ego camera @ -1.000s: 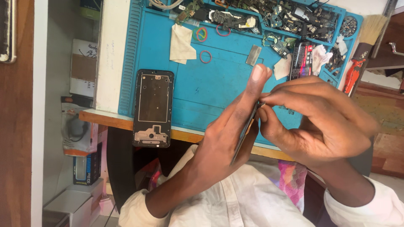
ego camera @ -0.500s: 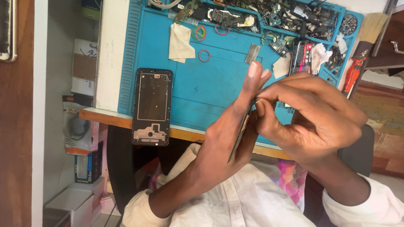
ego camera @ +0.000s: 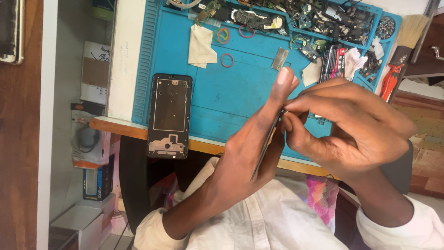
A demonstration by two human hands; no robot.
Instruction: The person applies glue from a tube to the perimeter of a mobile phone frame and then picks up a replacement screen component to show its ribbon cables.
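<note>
1. Two hands at work on one thin dark flat panel (ego camera: 267, 143), seen edge-on and held above the near edge of the bench.
2. Left hand (ego camera: 240, 162) closed around that panel, fingers behind it, thumb upright along its top end.
3. Right hand (ego camera: 351, 134) pinched shut at the panel's upper corner, fingertips (ego camera: 287, 121) touching the edge; anything held between them too small to tell.
4. Well apart on the left, lying flat and untouched: a black rectangular phone frame (ego camera: 169, 115), emptied of its screen, half overhanging the bench edge.
5. Underneath both: a blue silicone work mat (ego camera: 231, 99) with a folded pale cloth (ego camera: 201, 46), two small rubber rings (ego camera: 226, 60) and a small grey metal plate (ego camera: 280, 59).
6. Farthest out: mat trays (ego camera: 300, 14) crowded with small circuit parts.
7. Judged progress: mid-way; frame already stripped, panel still being picked at, nothing rejoined.
</note>
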